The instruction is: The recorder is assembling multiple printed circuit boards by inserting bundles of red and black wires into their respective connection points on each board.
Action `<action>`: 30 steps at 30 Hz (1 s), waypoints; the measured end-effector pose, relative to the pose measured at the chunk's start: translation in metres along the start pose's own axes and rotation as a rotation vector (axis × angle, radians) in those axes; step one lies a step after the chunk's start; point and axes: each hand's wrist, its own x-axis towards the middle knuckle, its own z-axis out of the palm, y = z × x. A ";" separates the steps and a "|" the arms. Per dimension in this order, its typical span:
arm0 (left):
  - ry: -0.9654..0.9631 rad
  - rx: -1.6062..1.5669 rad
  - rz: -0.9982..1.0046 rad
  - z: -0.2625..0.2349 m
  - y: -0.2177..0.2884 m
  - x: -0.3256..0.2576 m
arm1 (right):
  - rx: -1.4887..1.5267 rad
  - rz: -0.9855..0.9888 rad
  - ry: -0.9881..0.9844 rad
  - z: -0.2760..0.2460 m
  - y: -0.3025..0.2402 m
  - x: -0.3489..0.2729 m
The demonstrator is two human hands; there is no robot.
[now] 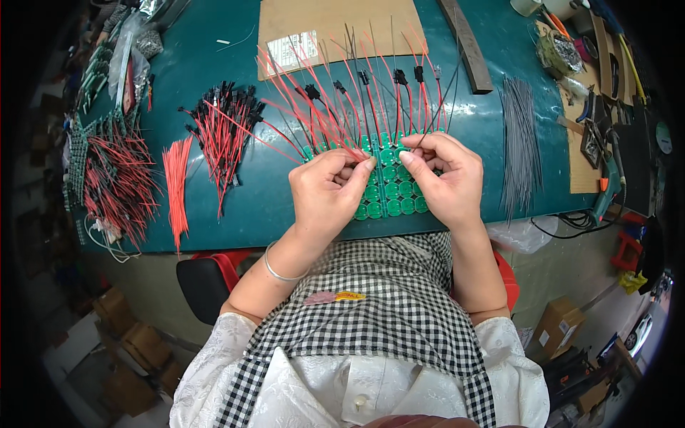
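The left hand (330, 187) and right hand (442, 178) pinch closed over a panel of round green circuit boards (391, 196), hiding much of it. Which of the red and black wire leads (342, 107) each grips is unclear.

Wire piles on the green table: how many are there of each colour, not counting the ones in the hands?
Red-and-black wire piles: 2
Plain red wire pile: 1
Grey wire pile: 1
Total: 4

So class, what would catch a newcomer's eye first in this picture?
Both hands, left and right, pinch at a panel of round green discs at the teal mat's near edge. Red and black wires fan up behind it; a grey wire bundle lies right.
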 end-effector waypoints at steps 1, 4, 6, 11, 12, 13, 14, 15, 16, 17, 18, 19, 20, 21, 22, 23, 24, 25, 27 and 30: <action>0.010 -0.009 0.004 0.001 0.000 0.001 | 0.008 0.004 0.000 0.000 0.000 0.000; -0.008 -0.033 -0.051 -0.001 0.002 0.002 | 0.020 0.001 -0.001 -0.001 0.004 0.000; -0.037 -0.086 -0.117 -0.003 0.002 0.003 | 0.032 0.010 0.009 -0.002 0.003 0.000; -0.069 -0.088 -0.151 -0.005 -0.003 0.003 | 0.062 0.018 0.015 -0.001 0.005 0.000; -0.060 -0.064 -0.126 -0.004 -0.001 0.003 | 0.065 0.015 0.016 -0.001 0.006 0.000; -0.050 -0.040 -0.100 -0.002 0.001 0.002 | 0.069 0.012 0.017 -0.001 0.007 0.000; -0.040 -0.015 -0.075 -0.001 0.003 0.002 | 0.068 0.013 0.017 -0.001 0.007 0.000; -0.040 -0.009 -0.070 -0.001 0.003 0.002 | 0.068 0.014 0.016 -0.001 0.007 0.000; -0.041 -0.004 -0.065 -0.001 0.004 0.002 | 0.066 0.016 0.016 -0.001 0.006 -0.001; -0.042 0.002 -0.060 0.000 0.004 0.002 | 0.066 0.015 0.017 -0.001 0.007 -0.001; -0.042 0.007 -0.056 0.000 0.003 0.002 | 0.066 0.015 0.017 -0.002 0.007 -0.001; -0.042 0.014 -0.052 0.000 0.003 0.002 | 0.067 0.015 0.018 -0.001 0.008 -0.001; -0.041 0.021 -0.049 0.000 0.002 0.002 | 0.069 0.014 0.019 -0.001 0.008 0.000; -0.047 0.042 -0.040 0.000 0.003 0.002 | 0.071 0.014 0.020 -0.001 0.008 0.000; -0.053 0.063 -0.032 -0.001 0.004 0.002 | 0.072 0.013 0.021 -0.001 0.008 0.000; -0.059 0.083 -0.023 -0.001 0.005 0.003 | 0.071 0.012 0.023 -0.001 0.008 -0.001; -0.054 0.083 -0.017 -0.001 0.005 0.003 | 0.070 0.010 0.026 -0.001 0.009 -0.001; -0.049 0.084 -0.011 0.000 0.005 0.003 | 0.070 0.009 0.027 -0.001 0.009 -0.001; -0.039 0.077 -0.014 0.000 0.005 0.003 | 0.078 0.011 0.023 -0.002 0.008 0.000; -0.045 0.073 -0.026 0.002 0.005 0.002 | 0.093 0.026 0.028 -0.001 0.010 -0.001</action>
